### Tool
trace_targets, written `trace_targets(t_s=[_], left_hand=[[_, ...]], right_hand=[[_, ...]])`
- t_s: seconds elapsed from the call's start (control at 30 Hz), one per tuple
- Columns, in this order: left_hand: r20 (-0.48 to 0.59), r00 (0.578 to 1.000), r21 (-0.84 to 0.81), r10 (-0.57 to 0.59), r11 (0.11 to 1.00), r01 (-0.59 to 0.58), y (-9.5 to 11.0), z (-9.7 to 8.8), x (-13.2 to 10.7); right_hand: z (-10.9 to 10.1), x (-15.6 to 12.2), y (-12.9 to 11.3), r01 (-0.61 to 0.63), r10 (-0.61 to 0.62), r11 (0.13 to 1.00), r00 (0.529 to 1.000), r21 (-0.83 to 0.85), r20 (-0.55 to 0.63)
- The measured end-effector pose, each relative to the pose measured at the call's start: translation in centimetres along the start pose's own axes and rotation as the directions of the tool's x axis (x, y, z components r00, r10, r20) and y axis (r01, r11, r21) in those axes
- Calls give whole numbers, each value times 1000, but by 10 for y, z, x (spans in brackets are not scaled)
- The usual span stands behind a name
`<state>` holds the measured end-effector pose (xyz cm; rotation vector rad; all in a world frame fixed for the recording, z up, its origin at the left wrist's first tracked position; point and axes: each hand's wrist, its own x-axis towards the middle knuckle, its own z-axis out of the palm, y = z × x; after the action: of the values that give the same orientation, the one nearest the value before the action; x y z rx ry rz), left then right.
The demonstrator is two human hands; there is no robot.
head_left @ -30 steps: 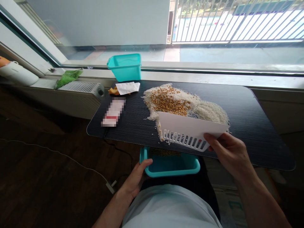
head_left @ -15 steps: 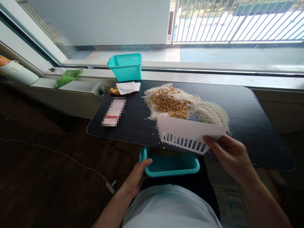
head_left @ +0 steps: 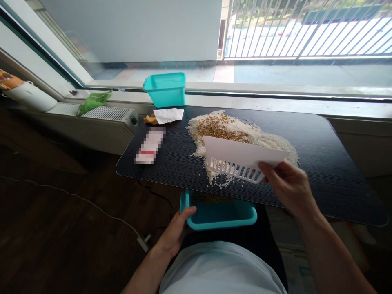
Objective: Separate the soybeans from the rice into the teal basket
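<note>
My right hand point(head_left: 286, 183) is closed on the right end of a white slotted plastic scraper point(head_left: 241, 153), whose slots face toward me. It stands tilted over the near side of a pile of white rice point(head_left: 275, 145), and the yellow beans point(head_left: 217, 127) lie on the rice behind it. My left hand point(head_left: 179, 226) grips the left rim of a turquoise plastic bin point(head_left: 225, 222) below the table's front edge, with the thumb over the rim. Beans point(head_left: 211, 198) lie inside this bin at its far side, partly hidden by the table.
On the dark table point(head_left: 330, 175), a phone-like blurred item point(head_left: 150, 146) lies at left, near a white paper point(head_left: 168, 116) over an orange cloth point(head_left: 150, 119). Another turquoise bin point(head_left: 167, 92) stands by the window. A radiator point(head_left: 107, 122) holds a green cloth point(head_left: 95, 102).
My right hand has moved the scraper away from the front edge, farther over the pile. Loose rice now shows on the table in front of it. My left hand stays on the bin.
</note>
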<state>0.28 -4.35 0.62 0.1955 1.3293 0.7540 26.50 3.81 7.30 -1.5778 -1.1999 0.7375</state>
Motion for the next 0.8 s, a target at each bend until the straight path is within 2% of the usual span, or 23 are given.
trace_targets(t_s=[0.17,0.4,0.6,0.8], left_hand=[[8,1000,2,-1,1000,1,1,-3,-1],[25,1000,15,8,1000,-8,0,-6,3],[39,999,25,-2,1000,1,-4,-10,7],[7,1000,21,3,1000,-3,-2,-9,7]], right_hand=[[-1,-2,0,6,-6,1000,998,-8,65],[0,-2,5,22,-22,1000,999,1,35],[-1,-2,0,73,-74,997,994,18,81],[0,-1,3,97,-94,995,993,-32,71]])
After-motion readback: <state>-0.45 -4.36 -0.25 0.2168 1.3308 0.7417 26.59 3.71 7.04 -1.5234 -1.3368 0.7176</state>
